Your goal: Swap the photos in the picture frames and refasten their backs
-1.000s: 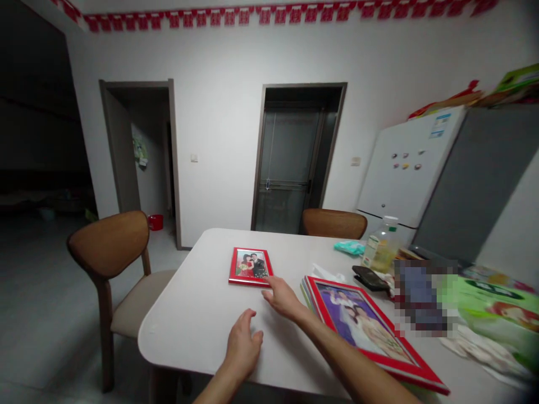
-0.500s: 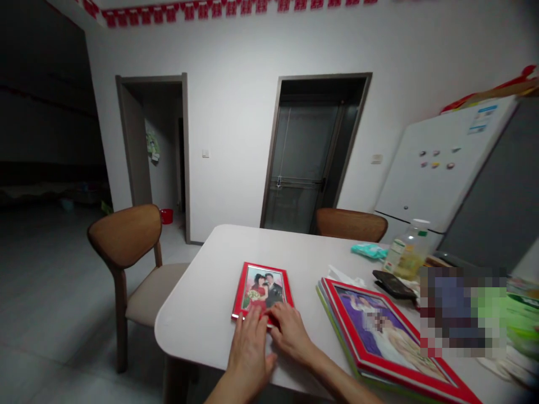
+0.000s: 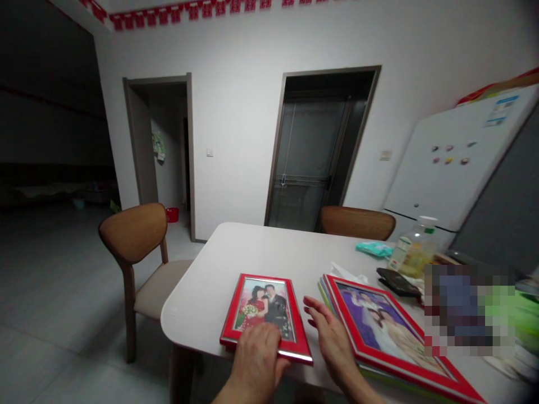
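Note:
A small red picture frame (image 3: pixel 300 331) with a photo of a couple lies at the table's near edge, its near side slightly over the edge. My left hand (image 3: pixel 256 356) grips the middle of that near side, fingers curled over the border and thumb lower at the right. Just right of it, my right hand (image 3: pixel 330 336) hovers open with fingers apart, touching neither frame visibly. A larger red picture frame (image 3: pixel 351 331) with a wedding photo lies on the right, on top of flat green-edged things.
The white table (image 3: pixel 197 292) has rounded corners. Toward its right side are a dark phone-like object (image 3: pixel 398 282), a clear bottle (image 3: pixel 415 252) with yellowish liquid, a turquoise packet (image 3: pixel 374 249) and a blurred-out patch. Wooden chairs stand left (image 3: pixel 137 235) and behind (image 3: pixel 357 221).
The small picture frame has come nearer to me, its near side now at the table edge. My right hand has left it and moved right, opening. My left hand has curled over its edge.

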A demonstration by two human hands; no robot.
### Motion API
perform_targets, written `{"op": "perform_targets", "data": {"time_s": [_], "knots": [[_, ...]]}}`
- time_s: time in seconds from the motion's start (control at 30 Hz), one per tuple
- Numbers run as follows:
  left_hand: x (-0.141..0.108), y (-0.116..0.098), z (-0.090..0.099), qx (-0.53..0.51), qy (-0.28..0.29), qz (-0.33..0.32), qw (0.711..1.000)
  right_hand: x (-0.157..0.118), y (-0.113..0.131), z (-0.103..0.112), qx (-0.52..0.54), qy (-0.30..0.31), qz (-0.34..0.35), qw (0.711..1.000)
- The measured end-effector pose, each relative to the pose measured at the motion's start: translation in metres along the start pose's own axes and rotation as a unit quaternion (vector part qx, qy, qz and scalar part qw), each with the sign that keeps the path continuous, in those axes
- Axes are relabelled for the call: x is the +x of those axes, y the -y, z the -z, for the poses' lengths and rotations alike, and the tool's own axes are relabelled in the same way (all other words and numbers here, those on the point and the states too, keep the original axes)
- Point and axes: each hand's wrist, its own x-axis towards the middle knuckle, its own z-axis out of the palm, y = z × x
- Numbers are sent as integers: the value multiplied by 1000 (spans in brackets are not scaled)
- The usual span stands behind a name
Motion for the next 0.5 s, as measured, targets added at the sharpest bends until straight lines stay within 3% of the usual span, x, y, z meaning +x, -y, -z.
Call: {"op": "perform_targets", "data": {"time_s": [0.13,0.23,0.37,0.43,0.5], "knots": [[9,-6,33,-150,-124,61,979,-1,14,-19,18,83,41,996],[11,0,46,-322,-194,120,919,-3,19,-38,-42,157,99,982],[-2,23,35,-469,-232,195,830,-4,12,-52,-149,215,151,953],[-13,36,24,-484,-220,229,815,-7,5,-53,-204,218,169,939],[-24,49,15,-454,-210,255,828,-12,-1,-51,-250,210,201,924]]}}
